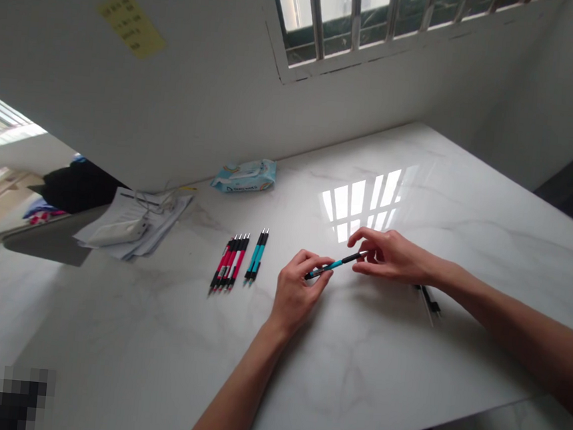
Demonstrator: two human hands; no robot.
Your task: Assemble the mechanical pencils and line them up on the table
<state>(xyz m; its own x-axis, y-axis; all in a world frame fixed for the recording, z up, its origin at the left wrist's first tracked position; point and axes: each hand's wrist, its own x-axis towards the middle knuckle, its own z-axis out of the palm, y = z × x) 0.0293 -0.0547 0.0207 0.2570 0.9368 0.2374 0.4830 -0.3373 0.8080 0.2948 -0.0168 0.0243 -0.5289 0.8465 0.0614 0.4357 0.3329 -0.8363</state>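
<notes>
My left hand (301,286) is closed on a blue ballpoint pen (335,265) with a black grip, pinching it near its rear end. The pen slants up to the right, its silver tip toward my right hand (388,256). My right hand's thumb and index finger are apart around that tip; whether another finger touches it I cannot make out. To the left lie two blue pens (256,256) side by side, and beside them a row of several red pens (229,263). Small black and clear pen parts (429,302) lie under my right forearm, partly hidden.
A light blue wipes packet (246,176) lies against the wall. Farther left, papers (133,221) with a white object on top lie at the edge of the marble-patterned table (155,337). A yellow note (131,24) is on the wall, near a barred window (373,22).
</notes>
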